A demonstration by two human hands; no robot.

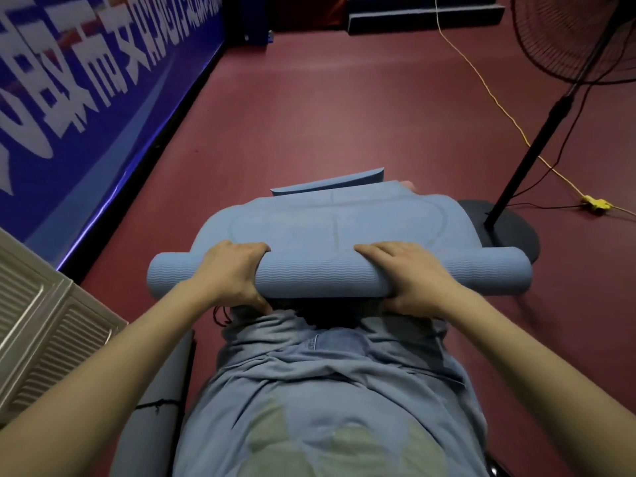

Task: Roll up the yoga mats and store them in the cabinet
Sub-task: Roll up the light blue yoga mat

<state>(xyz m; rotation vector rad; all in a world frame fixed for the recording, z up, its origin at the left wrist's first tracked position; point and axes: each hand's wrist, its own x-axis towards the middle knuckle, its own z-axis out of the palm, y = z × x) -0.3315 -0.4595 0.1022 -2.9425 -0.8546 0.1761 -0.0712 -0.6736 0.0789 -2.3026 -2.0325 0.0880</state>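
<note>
I find both hands set on the rolled part of the blue yoga mat (pixel 330 277), which lies across the frame just ahead of my lap on the red floor (pixel 344 108). The left hand (pixel 230 273) curls over the roll, fingers draped across its top and far side, thumb tucked under the near edge; the right hand (pixel 413 277) lies over the roll with fingers straighter, pressing down, thumb likewise under the near side. Beyond the fingertips the unrolled length (pixel 327 222) bulges upward instead of lying flat, and its far end is folded back on itself. I judge the main hazard to be that slack: rolling on into it could trap a crease or loosen the roll. Both ends of the roll project well outside the hands; uneven pressure from a curled left and a flatter right hand could skew the roll into a cone. To the right of the right hand, a fan stand base (pixel 509 232) sits touching or just behind the mat's edge, I cannot tell which, and a yellow cable (pixel 495 108) runs past it; the mat could snag there. A slatted cabinet door (pixel 44 321) stands near the left forearm; whether it is the store I cannot tell.
</note>
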